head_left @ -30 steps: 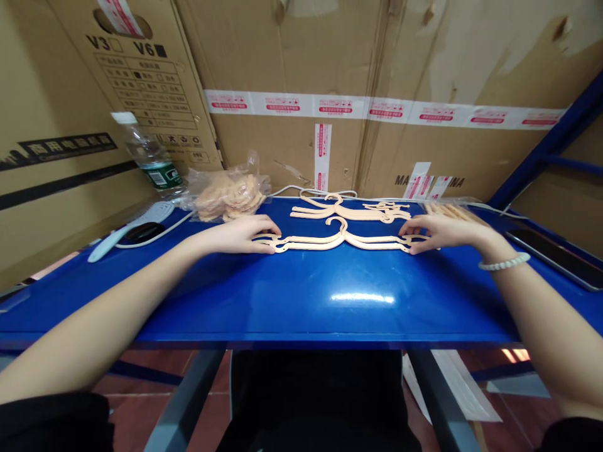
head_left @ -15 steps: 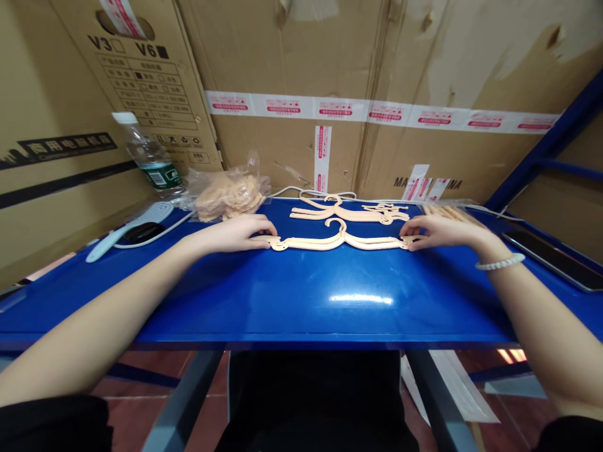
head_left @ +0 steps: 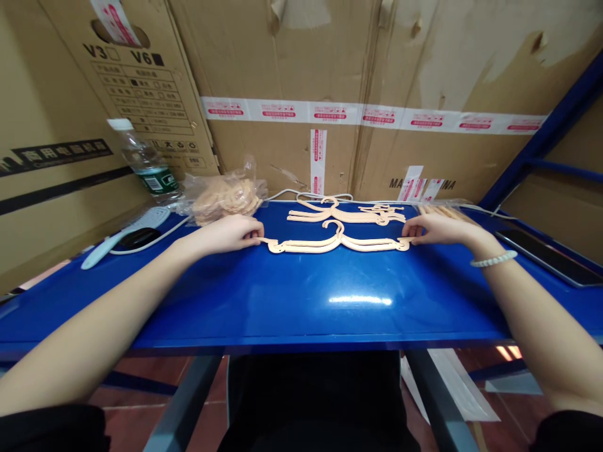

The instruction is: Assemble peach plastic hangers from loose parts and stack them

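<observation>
A flat peach plastic hanger (head_left: 335, 243) lies on the blue table (head_left: 306, 295), hook pointing away from me. My left hand (head_left: 229, 232) pinches its left end between fingertips. My right hand (head_left: 436, 228), with a bead bracelet on the wrist, holds its right end. Just behind lies a second stack of the same hangers (head_left: 346, 214), untouched.
A clear bag of peach parts (head_left: 225, 196) and a water bottle (head_left: 144, 162) stand at the back left, beside a pale blue handle (head_left: 123, 229) and a black object with a white cable. A dark tablet (head_left: 549, 256) lies at right. Cardboard boxes wall the back.
Both hands have slid outward to the tips of the front hanger, which has shifted slightly away from me. The view has tilted a little.
</observation>
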Available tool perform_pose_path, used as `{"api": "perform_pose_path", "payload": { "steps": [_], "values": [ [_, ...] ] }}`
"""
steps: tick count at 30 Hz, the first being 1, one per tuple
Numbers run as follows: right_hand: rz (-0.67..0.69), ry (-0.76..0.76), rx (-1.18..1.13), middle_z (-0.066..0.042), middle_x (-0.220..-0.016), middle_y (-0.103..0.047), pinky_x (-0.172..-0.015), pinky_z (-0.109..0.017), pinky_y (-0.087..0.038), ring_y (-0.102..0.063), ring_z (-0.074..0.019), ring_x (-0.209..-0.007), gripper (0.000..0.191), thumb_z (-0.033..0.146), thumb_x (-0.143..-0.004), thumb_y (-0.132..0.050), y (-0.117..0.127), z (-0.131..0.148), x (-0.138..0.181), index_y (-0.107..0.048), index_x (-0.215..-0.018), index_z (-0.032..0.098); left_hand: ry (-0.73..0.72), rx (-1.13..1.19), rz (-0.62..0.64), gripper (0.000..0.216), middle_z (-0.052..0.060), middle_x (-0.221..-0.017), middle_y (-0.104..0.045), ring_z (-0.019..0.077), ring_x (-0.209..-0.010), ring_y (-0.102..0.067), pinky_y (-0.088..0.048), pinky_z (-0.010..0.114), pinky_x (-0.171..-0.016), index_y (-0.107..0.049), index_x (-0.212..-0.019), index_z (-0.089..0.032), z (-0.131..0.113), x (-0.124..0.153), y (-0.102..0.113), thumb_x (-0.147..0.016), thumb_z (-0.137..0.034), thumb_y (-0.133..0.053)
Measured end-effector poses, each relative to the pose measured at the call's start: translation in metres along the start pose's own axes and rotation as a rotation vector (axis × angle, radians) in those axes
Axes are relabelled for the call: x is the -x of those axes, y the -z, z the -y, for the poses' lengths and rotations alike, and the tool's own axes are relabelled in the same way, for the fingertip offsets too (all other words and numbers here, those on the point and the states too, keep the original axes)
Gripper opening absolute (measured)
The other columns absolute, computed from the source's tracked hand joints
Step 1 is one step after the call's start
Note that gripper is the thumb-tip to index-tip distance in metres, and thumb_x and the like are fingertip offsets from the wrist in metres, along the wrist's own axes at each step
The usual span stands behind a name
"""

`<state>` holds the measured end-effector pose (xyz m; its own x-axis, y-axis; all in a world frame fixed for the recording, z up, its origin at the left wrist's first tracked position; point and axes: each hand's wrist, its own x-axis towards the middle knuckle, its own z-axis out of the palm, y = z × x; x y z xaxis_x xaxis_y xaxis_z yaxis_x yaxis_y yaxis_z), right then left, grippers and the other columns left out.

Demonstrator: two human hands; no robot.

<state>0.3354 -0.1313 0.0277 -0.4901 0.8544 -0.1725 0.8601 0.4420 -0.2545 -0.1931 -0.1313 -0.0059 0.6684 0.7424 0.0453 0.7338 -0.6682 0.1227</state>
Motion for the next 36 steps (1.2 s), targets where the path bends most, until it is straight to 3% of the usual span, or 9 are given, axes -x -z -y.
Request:
{"api": "perform_pose_path", "payload": {
  "steps": [6, 19, 29, 36],
  "values": [
    [-0.019, -0.047, 0.039, -0.008, -0.077, -0.075, -0.062, -0.036, -0.052, -0.07, -0.0275, -0.073, 0.029, 0.048, -0.072, -0.061, -0.001, -0.01, -0.002, -0.069, -0.081, 0.021, 0.048, -0.061, -0.002, 0.024, 0.004, -0.077, -0.069, 0.0175, -0.066, -0.061, -0.039, 0.026, -0.062, -0.066, -0.083, -0.019, -0.002, 0.001, 0.001, -0.094, -0.036, -0.053],
    [-0.065, -0.115, 0.165, -0.007, -0.074, -0.074, -0.059, -0.033, -0.047, -0.067, -0.024, -0.068, 0.024, 0.044, -0.075, -0.063, -0.001, -0.015, -0.002, -0.069, -0.073, 0.022, 0.048, -0.119, -0.038, 0.025, 0.008, -0.085, -0.071, 0.0205, -0.072, -0.065, -0.043, 0.029, -0.066, -0.065, -0.086, -0.018, 0.004, -0.001, -0.007, -0.096, -0.035, -0.048],
    [-0.1, -0.093, 0.132, -0.008, -0.075, -0.075, -0.06, -0.037, -0.05, -0.069, -0.0276, -0.07, 0.029, 0.051, -0.074, -0.063, 0.001, -0.025, -0.006, -0.069, -0.073, 0.023, 0.033, -0.141, -0.158, 0.031, 0.01, -0.093, -0.074, 0.0213, -0.079, -0.068, -0.047, 0.029, -0.069, -0.067, -0.092, -0.017, 0.005, -0.006, -0.015, -0.099, -0.038, -0.045],
    [-0.061, -0.117, 0.07, -0.006, -0.079, -0.076, -0.067, -0.039, -0.053, -0.071, -0.0299, -0.076, 0.029, 0.047, -0.068, -0.068, 0.012, -0.022, 0.003, -0.072, -0.084, 0.023, 0.055, -0.066, -0.087, 0.021, 0.005, -0.084, -0.073, 0.0181, -0.071, -0.065, -0.042, 0.026, -0.063, -0.066, -0.089, -0.019, 0.001, -0.002, -0.003, -0.093, -0.036, -0.055]
  ]
}}
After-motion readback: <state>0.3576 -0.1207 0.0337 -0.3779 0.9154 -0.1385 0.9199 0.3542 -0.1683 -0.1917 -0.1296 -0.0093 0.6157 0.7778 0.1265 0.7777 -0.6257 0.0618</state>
